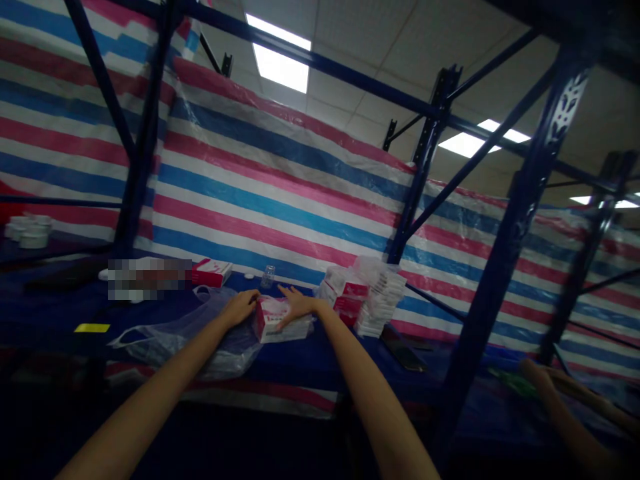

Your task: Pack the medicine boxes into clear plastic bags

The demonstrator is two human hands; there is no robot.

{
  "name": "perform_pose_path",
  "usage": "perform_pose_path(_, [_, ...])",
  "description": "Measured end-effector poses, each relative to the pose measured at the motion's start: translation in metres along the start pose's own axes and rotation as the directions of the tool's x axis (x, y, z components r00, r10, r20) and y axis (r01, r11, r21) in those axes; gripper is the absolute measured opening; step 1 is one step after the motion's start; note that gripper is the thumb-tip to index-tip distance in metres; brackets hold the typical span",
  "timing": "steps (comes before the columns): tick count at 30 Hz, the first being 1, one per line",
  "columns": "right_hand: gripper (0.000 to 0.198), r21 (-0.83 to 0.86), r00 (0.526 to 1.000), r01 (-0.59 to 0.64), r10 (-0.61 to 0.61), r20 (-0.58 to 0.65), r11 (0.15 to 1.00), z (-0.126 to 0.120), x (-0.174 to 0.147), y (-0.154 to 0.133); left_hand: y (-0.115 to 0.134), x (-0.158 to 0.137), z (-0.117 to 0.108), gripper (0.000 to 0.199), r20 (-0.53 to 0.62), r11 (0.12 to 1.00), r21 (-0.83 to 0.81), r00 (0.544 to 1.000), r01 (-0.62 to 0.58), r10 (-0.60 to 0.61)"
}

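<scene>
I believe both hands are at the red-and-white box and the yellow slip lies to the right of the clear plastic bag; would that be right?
Not quite: the head view shows the yellow slip to the left of the clear plastic bag. Both the left hand and right hand are indeed at the red-and-white box.

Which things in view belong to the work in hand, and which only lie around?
Seemingly in the work:
red-and-white cardboard box, with left hand and right hand at it
translucent plastic bag beside it

Apparently just lying around:
yellow rectangular slip
dark flat rectangular object
white round tubs
</scene>
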State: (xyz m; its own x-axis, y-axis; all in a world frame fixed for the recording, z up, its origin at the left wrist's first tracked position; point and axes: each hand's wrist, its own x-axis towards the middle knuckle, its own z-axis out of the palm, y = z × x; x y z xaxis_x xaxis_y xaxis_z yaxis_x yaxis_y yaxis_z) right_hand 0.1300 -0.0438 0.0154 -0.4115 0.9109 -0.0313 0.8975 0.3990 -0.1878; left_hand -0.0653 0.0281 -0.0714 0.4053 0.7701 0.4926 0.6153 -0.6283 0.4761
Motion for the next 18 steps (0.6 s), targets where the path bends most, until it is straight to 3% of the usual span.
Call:
perform_pose_path(3, [0.117, 0.014, 0.969, -0.009, 0.005, 0.247, 1.0, -0.01, 0.027, -0.008, -0.005, -0.001, 0.005, 0.024, -0.003, 0.995, 0.094, 0.999, -0.031, 0.032])
perform_pose_path(5, [0.118, -0.013, 0.955, -0.001, 0.005, 0.297, 1.0, -0.011, 0.035, -0.011, -0.008, 0.0, 0.008, 0.025, -0.002, 0.989, 0.143, 0.999, -0.046, 0.047])
perform_pose_path(8, [0.121, -0.116, 0.961, 0.035, -0.001, 0.278, 0.993, -0.006, 0.033, -0.012, -0.01, 0.001, 0.012, 0.029, 0.023, 0.976, 0.205, 0.997, -0.07, 0.067])
perform_pose_path(10, [0.117, -0.193, 0.979, 0.05, -0.01, 0.206, 0.98, -0.001, 0.025, -0.014, -0.009, 0.001, 0.012, 0.028, 0.034, 0.969, 0.229, 0.996, -0.09, 0.084])
perform_pose_path(14, [0.106, -0.423, 0.998, 0.02, -0.046, -0.052, 0.906, 0.005, 0.004, -0.025, -0.005, 0.0, 0.009, 0.024, 0.033, 0.966, 0.234, 0.994, -0.106, 0.101])
perform_pose_path(18, [0.101, -0.531, 0.949, -0.029, -0.143, -0.281, 0.847, -0.028, -0.014, -0.034, -0.004, 0.001, 0.01, 0.024, 0.045, 0.97, 0.222, 0.995, -0.099, 0.091])
